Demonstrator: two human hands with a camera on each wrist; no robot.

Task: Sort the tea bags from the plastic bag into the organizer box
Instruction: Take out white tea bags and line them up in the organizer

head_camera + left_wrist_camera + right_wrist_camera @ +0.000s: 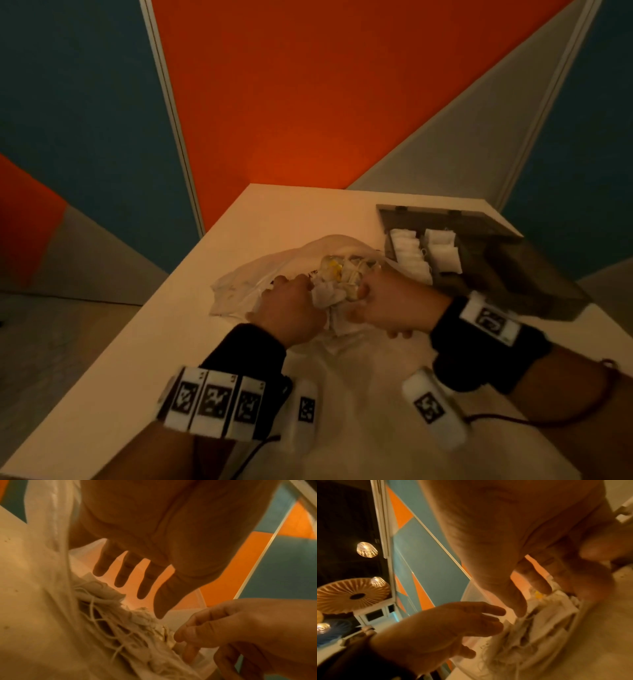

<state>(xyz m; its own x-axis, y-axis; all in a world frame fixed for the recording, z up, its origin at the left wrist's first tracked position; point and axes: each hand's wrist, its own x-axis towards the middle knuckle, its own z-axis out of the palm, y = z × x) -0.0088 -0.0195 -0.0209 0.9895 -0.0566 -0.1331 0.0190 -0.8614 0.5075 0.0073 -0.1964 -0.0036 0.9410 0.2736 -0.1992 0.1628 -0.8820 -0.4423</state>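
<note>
Both hands reach into the crumpled translucent plastic bag [239, 287] on the desk [144, 342]: left hand [291, 308] with fingers spread, right hand [387, 301] pinching white paper tea bags [329, 291]; the grey organizer box [496, 267] sits beside.

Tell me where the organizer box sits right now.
In the head view the organizer box sits at the table's far right corner, lid open, just right of the plastic bag and beyond the right hand.
</note>
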